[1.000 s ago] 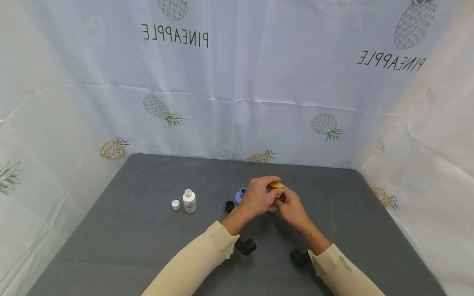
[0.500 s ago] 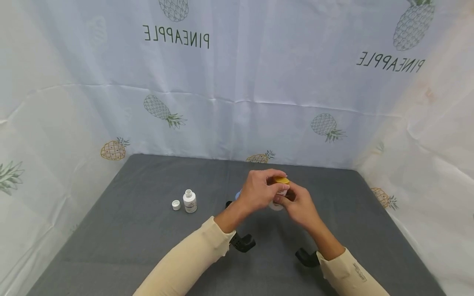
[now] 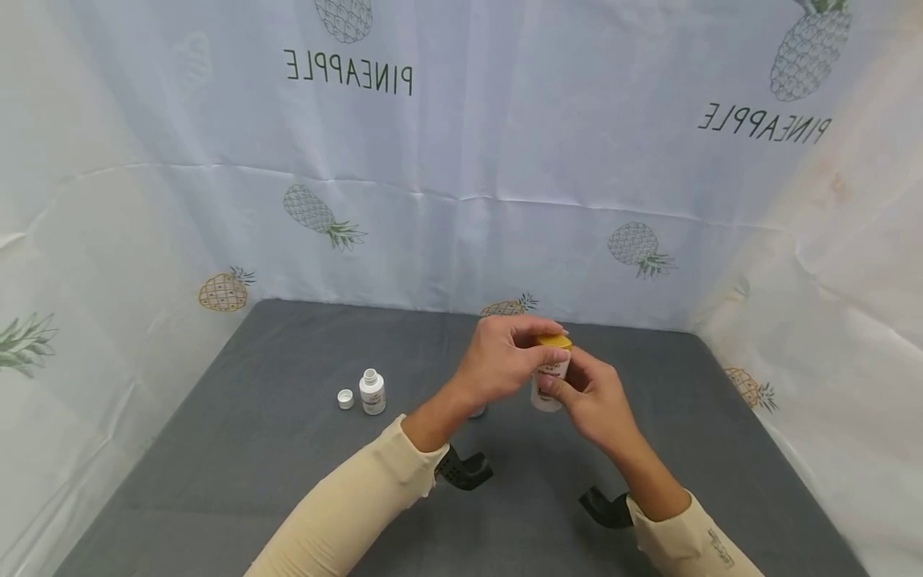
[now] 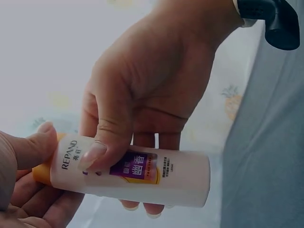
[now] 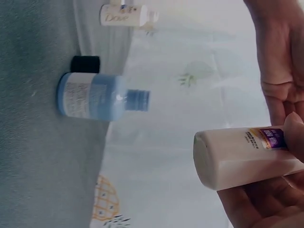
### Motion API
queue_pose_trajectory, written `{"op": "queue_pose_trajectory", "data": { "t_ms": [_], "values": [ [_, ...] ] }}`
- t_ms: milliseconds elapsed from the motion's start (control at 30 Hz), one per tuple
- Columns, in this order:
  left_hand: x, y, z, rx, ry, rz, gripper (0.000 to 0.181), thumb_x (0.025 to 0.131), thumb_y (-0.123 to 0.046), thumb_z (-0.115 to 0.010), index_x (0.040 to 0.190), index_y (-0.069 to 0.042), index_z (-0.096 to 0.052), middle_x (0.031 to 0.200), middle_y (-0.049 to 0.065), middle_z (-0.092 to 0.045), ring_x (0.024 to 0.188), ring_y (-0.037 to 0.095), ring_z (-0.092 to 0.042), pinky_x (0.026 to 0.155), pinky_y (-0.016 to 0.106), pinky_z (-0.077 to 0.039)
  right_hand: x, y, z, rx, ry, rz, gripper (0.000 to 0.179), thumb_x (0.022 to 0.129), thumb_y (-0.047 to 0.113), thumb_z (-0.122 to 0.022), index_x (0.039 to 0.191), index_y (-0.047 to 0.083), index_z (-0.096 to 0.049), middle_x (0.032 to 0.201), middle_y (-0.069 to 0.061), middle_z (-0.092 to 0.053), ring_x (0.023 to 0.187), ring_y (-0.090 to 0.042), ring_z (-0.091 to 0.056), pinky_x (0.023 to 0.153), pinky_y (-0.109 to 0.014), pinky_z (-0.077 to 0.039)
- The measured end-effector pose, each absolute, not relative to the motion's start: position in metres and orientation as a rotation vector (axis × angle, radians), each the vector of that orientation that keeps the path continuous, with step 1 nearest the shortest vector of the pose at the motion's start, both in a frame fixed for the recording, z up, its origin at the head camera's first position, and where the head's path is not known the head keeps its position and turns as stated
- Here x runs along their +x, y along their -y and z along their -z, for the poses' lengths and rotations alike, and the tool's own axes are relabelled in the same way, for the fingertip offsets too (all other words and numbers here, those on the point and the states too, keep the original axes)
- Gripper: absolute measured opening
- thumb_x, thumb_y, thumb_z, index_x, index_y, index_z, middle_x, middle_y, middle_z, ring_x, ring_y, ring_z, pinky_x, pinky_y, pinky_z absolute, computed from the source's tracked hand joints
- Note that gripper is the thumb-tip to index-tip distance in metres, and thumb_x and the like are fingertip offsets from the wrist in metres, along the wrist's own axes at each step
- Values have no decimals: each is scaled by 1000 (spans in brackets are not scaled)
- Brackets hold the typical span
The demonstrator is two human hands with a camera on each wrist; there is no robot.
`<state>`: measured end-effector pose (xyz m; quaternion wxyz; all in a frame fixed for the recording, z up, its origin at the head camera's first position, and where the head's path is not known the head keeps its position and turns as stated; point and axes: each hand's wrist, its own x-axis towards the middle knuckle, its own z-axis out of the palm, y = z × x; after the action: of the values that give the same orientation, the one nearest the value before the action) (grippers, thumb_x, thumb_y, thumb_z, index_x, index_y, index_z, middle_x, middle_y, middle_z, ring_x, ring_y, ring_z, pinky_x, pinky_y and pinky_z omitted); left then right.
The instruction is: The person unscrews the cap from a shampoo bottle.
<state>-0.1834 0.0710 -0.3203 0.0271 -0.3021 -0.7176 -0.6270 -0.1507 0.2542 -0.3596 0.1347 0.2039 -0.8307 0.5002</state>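
Observation:
A white toiletry bottle with a yellow cap is held raised, cap end up, over the grey table. My left hand grips the cap from above with thumb and fingers. Around the bottle's body curls my right hand, its thumb lying along the front. In the left wrist view, REPAND lettering and a purple label show on the bottle, and the cap sits on its end, partly covered by fingers. The right wrist view shows the bottle's base, while the cap is out of frame there.
An uncapped blue bottle stands beside a black cap, both mostly behind my left arm in the head view. Farther left are an uncapped white Dove bottle and its small white cap. Pineapple-print cloth surrounds the grey table.
Both hands have risen and shifted slightly right with the white bottle, so more of its body shows. The left hand and arm now cover nearly all of the blue bottle and black cap.

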Motion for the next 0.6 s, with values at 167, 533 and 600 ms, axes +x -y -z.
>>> {"op": "queue_pose_trajectory", "data": {
  "t_ms": [167,533,600],
  "values": [
    [-180,-67,312,-979,2144,1942,26,92,-8,-79,117,-2,-78,116,15,-78,98,19,-78,83,23,-62,-144,-250,350,598,2391,-1416,40,98,7,-71,135,-2,-63,118,-22,-73,99,-8,-74,81,-20,-61],
    [-174,-58,306,-983,2100,1947,26,91,-6,-79,117,0,-77,115,17,-78,99,23,-78,84,25,-63,-136,-242,344,698,2379,-1566,35,101,3,-65,135,-6,-61,115,-31,-71,96,-4,-73,80,-25,-62],
    [-173,-56,305,-984,2100,1949,26,92,-6,-79,117,0,-77,115,17,-78,99,23,-78,85,25,-63,-137,-241,344,728,2369,-1581,34,101,1,-64,135,-7,-61,113,-30,-72,95,-6,-74,80,-26,-62]
  ]
}}
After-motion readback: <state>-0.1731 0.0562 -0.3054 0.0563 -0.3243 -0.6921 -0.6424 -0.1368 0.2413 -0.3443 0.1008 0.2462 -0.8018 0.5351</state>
